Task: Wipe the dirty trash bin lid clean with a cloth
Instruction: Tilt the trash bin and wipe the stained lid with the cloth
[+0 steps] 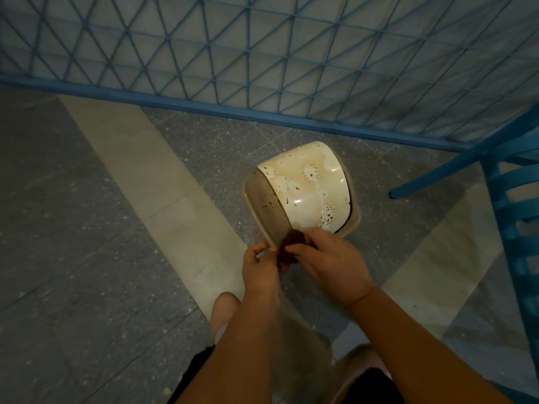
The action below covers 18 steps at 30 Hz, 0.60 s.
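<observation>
A cream trash bin lid (306,185) with brown spots and pale smears sits on the bin (351,220) on the floor. A small dark brown cloth (291,243) is bunched at the lid's near corner. My left hand (259,266) pinches the cloth's lower part, its thumb and fingers close to the lid's near edge. My right hand (329,258) grips the cloth from the right, fingers curled over it. Most of the cloth is hidden between the two hands.
A blue metal lattice fence (262,53) runs behind the bin, with its base rail on the floor. A blue slatted frame (507,199) stands at the right. The floor has grey speckled tiles and cream bands (145,158). My knees show at the bottom.
</observation>
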Tool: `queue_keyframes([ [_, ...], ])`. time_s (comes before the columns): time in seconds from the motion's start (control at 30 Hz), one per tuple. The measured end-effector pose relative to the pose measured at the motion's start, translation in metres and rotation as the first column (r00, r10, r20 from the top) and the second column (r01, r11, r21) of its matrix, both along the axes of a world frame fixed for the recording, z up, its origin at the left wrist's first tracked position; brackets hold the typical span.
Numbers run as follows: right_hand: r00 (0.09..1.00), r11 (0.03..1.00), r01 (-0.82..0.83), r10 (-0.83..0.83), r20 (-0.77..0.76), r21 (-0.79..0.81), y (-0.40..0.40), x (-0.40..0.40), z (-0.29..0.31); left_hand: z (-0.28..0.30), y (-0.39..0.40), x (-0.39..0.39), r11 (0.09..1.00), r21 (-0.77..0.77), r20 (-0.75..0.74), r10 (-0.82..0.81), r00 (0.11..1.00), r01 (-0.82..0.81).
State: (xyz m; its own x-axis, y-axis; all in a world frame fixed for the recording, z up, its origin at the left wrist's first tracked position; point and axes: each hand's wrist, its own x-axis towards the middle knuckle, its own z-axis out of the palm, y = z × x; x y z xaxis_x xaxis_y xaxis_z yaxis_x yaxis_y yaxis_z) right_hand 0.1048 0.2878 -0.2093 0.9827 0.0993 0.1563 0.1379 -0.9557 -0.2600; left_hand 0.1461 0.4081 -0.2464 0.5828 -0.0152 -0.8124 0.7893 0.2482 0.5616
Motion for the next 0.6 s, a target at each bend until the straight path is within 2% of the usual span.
queue_keyframes([
  [0.13,0.996,0.998,-0.031,0.036,0.082,-0.054,0.008,0.026,0.018,0.002,0.000,0.002,0.999,0.042,0.040,-0.019,0.999,0.017],
  [0.3,0.985,0.991,0.132,-0.129,0.116,-0.017,0.010,0.056,0.036,0.004,-0.006,-0.003,0.999,0.044,0.027,-0.004,1.000,0.003],
  [0.6,1.000,0.996,-0.022,0.024,0.017,-0.089,-0.004,-0.018,0.006,0.001,-0.007,-0.005,0.999,0.043,-0.012,0.027,1.000,-0.026],
])
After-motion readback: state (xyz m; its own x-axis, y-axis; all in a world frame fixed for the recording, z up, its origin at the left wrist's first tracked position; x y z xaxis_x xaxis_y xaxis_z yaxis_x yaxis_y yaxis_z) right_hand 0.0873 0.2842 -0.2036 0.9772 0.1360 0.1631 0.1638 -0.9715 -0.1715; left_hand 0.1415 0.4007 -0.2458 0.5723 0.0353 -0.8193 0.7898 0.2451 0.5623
